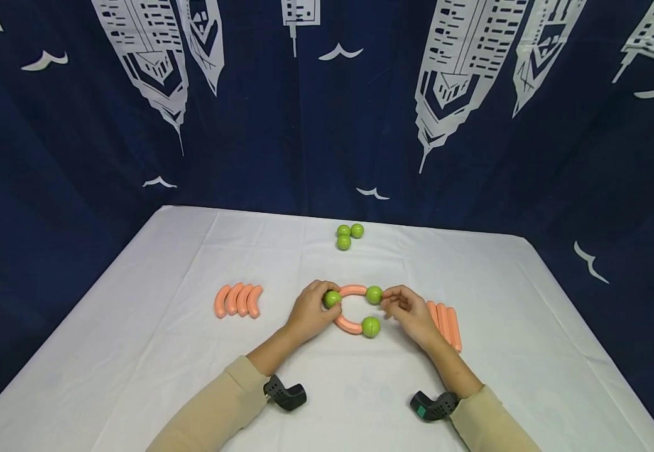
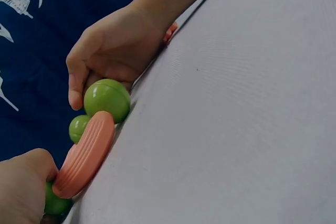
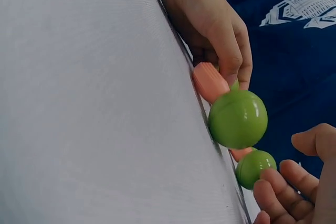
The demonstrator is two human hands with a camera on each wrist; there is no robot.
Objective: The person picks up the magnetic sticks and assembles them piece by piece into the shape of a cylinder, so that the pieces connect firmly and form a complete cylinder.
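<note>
My left hand (image 1: 311,312) grips a green ball (image 1: 332,299) between thumb and fingers. From this ball an upper curved salmon-pink piece (image 1: 353,290) reaches to a second green ball (image 1: 374,295). A lower curved pink piece (image 1: 348,324), ridged lengthwise in the left wrist view, runs to a third green ball (image 1: 370,327). Together they make a shape like a C, its gap on the right. Beside the upper right ball is my right hand (image 1: 413,315). Its thumb stands apart from loosely bent fingers (image 3: 278,195); whether the fingertips touch that ball I cannot tell.
Several curved pink pieces (image 1: 238,300) lie in a row at the left. Straight pink sticks (image 1: 444,323) lie side by side at the right, partly behind my right hand. Three green balls (image 1: 343,242) sit together farther back on the white-covered table (image 1: 315,402).
</note>
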